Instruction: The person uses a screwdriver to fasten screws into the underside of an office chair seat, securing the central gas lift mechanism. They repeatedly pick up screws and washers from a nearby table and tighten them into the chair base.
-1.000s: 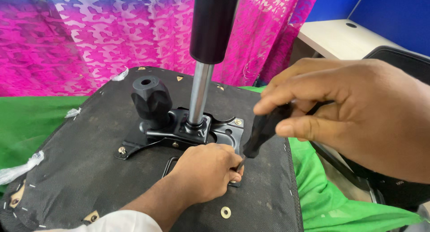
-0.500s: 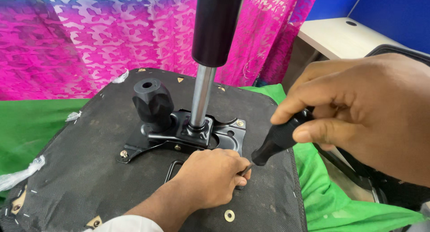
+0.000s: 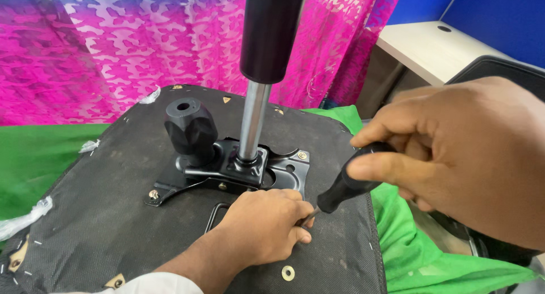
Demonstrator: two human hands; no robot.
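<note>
Black fabric underside of a chair seat (image 3: 102, 214) lies face-up on green cloth (image 3: 34, 163). Right hand (image 3: 460, 157) grips a black-handled screwdriver (image 3: 346, 186), tip angled down-left toward the left hand (image 3: 264, 226). Left hand rests curled on the seat, near the metal mechanism plate (image 3: 250, 172), fingers pinched at the tip; what they hold is hidden. Gas cylinder (image 3: 264, 61) stands upright; black knob (image 3: 190, 126) just left. Washer (image 3: 288, 273) lies near.

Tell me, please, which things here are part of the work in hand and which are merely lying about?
In use:
- screwdriver, held in the right hand
- left hand, resting on the upturned seat base
- black metal mounting plate
- gas-lift column
- round black knob

Lying about:
- loose washer
- green cloth
- pink patterned cloth
- white desk
</note>
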